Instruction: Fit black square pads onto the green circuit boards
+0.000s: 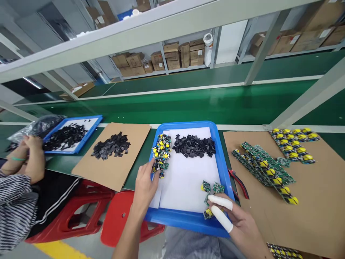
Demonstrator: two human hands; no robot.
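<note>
My left hand (145,183) reaches the near end of a pile of small green circuit boards (162,147) with yellow parts, along the left side of a blue tray (185,216). Its fingers touch the edge of the pile, thumb apart from them. My right hand (234,219) wears white finger cots (221,218) on two fingers. Those fingers are spread over a few loose small boards (218,187) at the tray's near right corner; whether they touch one I cannot tell. A heap of flat black pieces (194,145) lies on the tray's white sheet (185,180).
Right of the tray, cardboard (269,216) bears unsplit circuit board strips (266,169) and red-handled pliers (239,183). On the left are another cardboard sheet (129,151) with black pieces, a second blue-rimmed tray (88,133), and a co-worker's hands (32,142). A metal frame bar (151,32) crosses above.
</note>
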